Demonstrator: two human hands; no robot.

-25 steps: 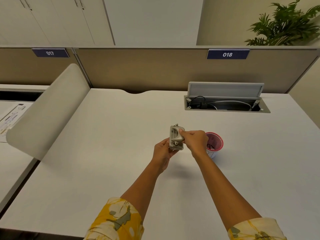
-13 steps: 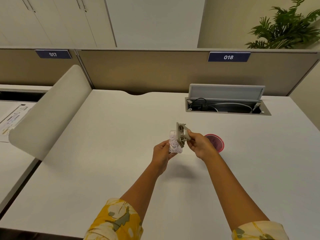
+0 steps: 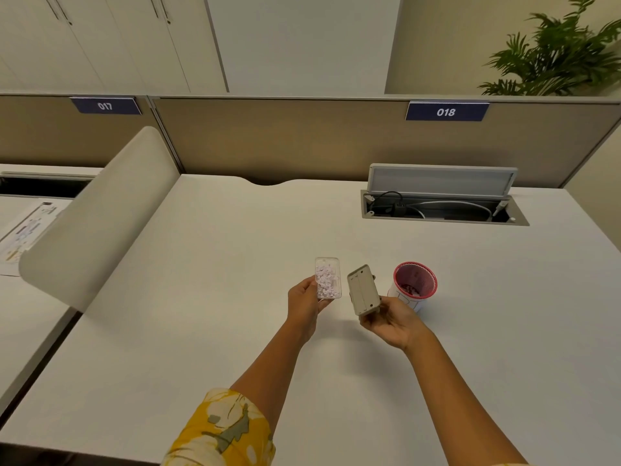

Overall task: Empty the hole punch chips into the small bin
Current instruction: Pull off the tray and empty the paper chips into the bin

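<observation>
Two bare hands hover over a white desk, each holding one part of a hole punch. The left hand pinches the lower end of a clear tray, which stands upright above the fingers and is filled with pale paper chips. The right hand clasps the beige punch body from below, its flat underside turned up and tilted; the two parts are just beside each other, not touching. To the right of the right hand's grip, a small bin with a red rim stands on the desk, a few chips visible at its bottom. Its white side carries marks too small to read. Beyond both hands, two blue signs on the partition read "017" and "018".
</observation>
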